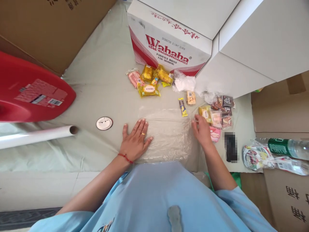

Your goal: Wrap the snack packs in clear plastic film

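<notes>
A clear plastic bag (169, 141) lies flat on the cloth-covered table in front of me. My left hand (134, 140), with a ring and a red string bracelet, rests flat on the bag's left edge, fingers stretched out. At the bag's right edge is my right hand (202, 130), fingers loosely bent and apart, with nothing visible in them. Close beyond its fingertips sits a yellow snack packet (205, 113), beside a pale pink packet (216, 118) and several brown packets (227, 111). A pink packet (214, 133) is partly hidden by the right hand.
Yellow-wrapped snacks (149, 90) and a pink pack (134, 78) lie before a Wahaba-style water carton (169, 45). A small yellow bar (182, 107) lies nearer. Left are a round pin badge (104, 123), white tube (38, 135) and red container (33, 90). Bottles (287, 146) lie right.
</notes>
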Motion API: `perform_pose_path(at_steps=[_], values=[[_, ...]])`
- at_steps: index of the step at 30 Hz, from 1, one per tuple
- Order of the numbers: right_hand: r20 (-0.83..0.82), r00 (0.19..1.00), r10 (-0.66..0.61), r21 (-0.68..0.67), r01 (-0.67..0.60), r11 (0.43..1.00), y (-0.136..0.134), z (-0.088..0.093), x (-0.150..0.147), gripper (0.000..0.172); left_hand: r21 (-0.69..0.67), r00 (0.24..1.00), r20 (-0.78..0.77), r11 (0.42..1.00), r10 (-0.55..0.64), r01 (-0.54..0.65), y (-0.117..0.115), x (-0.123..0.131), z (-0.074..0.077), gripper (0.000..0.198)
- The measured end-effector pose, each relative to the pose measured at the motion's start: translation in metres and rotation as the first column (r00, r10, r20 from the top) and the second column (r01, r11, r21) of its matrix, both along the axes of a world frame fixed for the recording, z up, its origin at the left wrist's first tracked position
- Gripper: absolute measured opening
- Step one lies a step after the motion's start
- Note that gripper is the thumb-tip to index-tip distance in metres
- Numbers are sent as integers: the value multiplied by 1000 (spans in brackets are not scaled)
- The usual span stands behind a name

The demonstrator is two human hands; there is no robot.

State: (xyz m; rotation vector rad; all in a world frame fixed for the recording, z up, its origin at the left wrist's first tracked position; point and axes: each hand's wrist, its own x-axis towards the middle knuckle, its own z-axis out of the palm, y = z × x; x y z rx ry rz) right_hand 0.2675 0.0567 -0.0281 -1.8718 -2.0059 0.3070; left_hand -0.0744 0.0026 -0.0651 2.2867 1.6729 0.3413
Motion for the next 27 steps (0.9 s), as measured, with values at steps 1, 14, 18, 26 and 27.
perform_pose_path(at_steps=[1,14,18,26,27], values=[[3,999,-43,6,43,999,18,5,2,47,-2,1000,1,1000,0,0,0,0,1,70],[257,932,-256,-148,300,942,138,6,-15,47,-24,1000,13,1000,20,-20,0,1,2,66],[116,974,-193,76,185,980,95,23,-10,47,-30,1000,22,999,19,-19,0,1,3,66],[46,902,429,70,-431,900,-17,18,-86,45,-26,998,43,999,45,-44,1,3,3,68],[64,874,481,13,-483,876,-21,13,-92,46,-22,998,44,999,46,-45,1,3,3,68]])
